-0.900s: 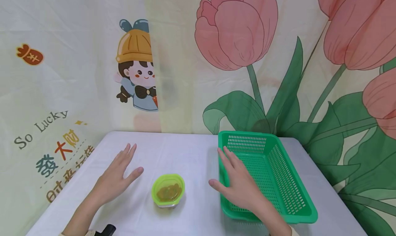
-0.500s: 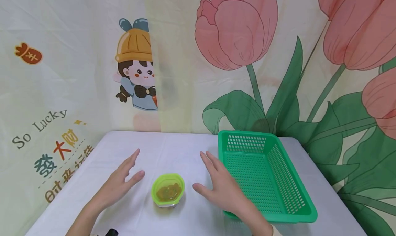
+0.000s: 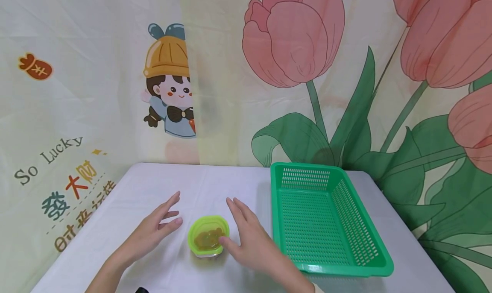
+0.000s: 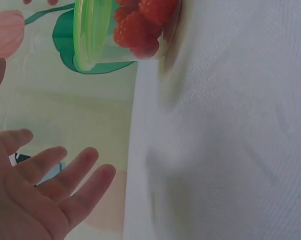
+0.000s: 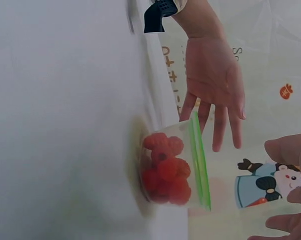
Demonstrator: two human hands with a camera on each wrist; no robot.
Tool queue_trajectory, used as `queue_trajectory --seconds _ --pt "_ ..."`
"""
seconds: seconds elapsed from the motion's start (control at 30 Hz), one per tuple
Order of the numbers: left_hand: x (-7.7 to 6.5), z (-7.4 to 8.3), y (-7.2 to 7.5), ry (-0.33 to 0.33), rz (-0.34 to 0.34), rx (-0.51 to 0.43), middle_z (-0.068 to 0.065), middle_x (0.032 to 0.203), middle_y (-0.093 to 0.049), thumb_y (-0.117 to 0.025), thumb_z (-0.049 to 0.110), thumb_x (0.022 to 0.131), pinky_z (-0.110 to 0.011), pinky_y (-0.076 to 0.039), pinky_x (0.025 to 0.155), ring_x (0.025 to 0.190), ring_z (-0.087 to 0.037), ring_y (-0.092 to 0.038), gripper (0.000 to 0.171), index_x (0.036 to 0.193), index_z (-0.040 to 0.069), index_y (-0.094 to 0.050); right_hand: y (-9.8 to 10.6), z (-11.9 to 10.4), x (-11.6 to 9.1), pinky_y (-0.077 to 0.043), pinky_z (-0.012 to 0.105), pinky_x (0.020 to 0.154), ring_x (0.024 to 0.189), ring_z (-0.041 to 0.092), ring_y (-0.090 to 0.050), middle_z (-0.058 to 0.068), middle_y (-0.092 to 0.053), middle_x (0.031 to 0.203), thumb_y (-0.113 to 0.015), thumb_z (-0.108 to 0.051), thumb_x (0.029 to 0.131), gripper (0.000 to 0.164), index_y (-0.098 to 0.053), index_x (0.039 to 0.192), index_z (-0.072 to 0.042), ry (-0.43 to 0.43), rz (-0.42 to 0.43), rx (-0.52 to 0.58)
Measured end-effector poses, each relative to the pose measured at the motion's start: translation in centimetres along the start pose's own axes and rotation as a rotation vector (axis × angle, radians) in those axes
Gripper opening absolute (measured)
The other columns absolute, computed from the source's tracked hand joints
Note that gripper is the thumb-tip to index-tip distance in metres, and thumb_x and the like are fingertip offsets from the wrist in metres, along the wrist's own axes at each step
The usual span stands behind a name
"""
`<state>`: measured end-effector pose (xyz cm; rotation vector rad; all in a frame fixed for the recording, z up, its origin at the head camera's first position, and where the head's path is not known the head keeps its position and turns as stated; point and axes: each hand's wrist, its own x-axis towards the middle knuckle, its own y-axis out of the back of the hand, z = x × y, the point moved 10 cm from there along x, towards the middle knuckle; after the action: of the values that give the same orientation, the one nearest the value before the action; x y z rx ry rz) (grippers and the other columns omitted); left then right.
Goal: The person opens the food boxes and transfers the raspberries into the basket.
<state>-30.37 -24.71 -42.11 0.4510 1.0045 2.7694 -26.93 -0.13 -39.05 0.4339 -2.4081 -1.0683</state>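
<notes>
A small clear food container (image 3: 209,237) with a lime-green lid stands on the white table; the right wrist view shows red raspberries (image 5: 166,172) through its side. To its left hovers my left hand (image 3: 147,235), fingers loosely extended, holding nothing and apart from the container. My right hand (image 3: 253,241) is at the container's right with its fingers straight; in the head view the thumb overlaps the lid's right edge. Whether that thumb touches the lid I cannot tell. The left wrist view has the left hand (image 4: 45,190) with fingers spread.
A green perforated plastic basket (image 3: 370,233) stands to the right on the white-covered table (image 3: 226,180). Behind the table hangs a printed cloth (image 3: 223,71) with tulips and a cartoon figure.
My right hand has moved left, from over the basket's left side to the container's right side. The left hand has shifted slightly right toward the container. Container and basket have not moved.
</notes>
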Motion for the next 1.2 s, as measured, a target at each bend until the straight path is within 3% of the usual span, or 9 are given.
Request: queue_trajectory --seconds 0.2,0.4,0.7,0.97,1.2 --pt "-0.4 0.0 -0.5 -0.009 -0.045 -0.075 -0.014 0.168 -0.039 -0.063 0.032 0.108 -0.023 -0.054 0.100 0.139 -0.038 -0.058 0.072 0.169 0.029 -0.026 -1.4 0.2 0.1 -0.043 0.056 0.118 0.153 0.032 -0.040 0.010 -0.035 0.169 -0.070 -0.033 0.103 0.078 -0.029 0.168 -0.020 -0.011 0.011 0.029" --pt "-0.5 -0.2 -0.9 0.022 -0.084 -0.132 -0.012 0.167 -0.041 -0.063 0.034 0.108 -0.022 -0.052 0.100 0.141 -0.038 -0.056 0.068 0.167 0.036 -0.029 -2.4 0.0 -0.2 -0.045 0.051 0.117 0.149 0.030 -0.045 0.010 -0.042 0.164 -0.072 -0.026 0.102 0.071 -0.039 0.163 -0.014 0.022 0.046 0.021" --pt "-0.7 -0.3 -2.0 0.041 -0.141 -0.216 -0.010 0.166 -0.042 -0.065 0.028 0.107 -0.025 -0.053 0.103 0.143 -0.039 -0.053 0.068 0.166 0.038 -0.031 -3.5 1.0 -1.0 -0.047 0.051 0.116 0.146 0.029 -0.049 0.008 -0.046 0.160 -0.073 -0.030 0.102 0.066 -0.045 0.160 -0.012 0.005 0.061 0.010" --pt "-0.9 -0.8 -3.5 0.079 -0.215 -0.283 -0.015 0.166 -0.041 -0.065 0.025 0.107 -0.024 -0.049 0.104 0.146 -0.040 -0.049 0.069 0.166 0.035 -0.031 -3.9 1.4 -1.4 -0.047 0.047 0.116 0.144 0.024 -0.050 0.006 -0.050 0.157 -0.074 -0.031 0.101 0.063 -0.050 0.156 -0.011 0.085 0.069 -0.012" --pt "-1.2 -0.9 -4.7 0.095 -0.279 -0.303 -0.012 0.165 -0.043 -0.066 0.024 0.106 -0.030 -0.047 0.106 0.147 -0.037 -0.049 0.069 0.165 0.034 -0.031 -3.7 1.1 -1.5 -0.047 0.042 0.116 0.142 0.024 -0.051 0.007 -0.055 0.152 -0.082 -0.027 0.095 0.061 -0.057 0.148 -0.008 0.191 0.097 -0.084"
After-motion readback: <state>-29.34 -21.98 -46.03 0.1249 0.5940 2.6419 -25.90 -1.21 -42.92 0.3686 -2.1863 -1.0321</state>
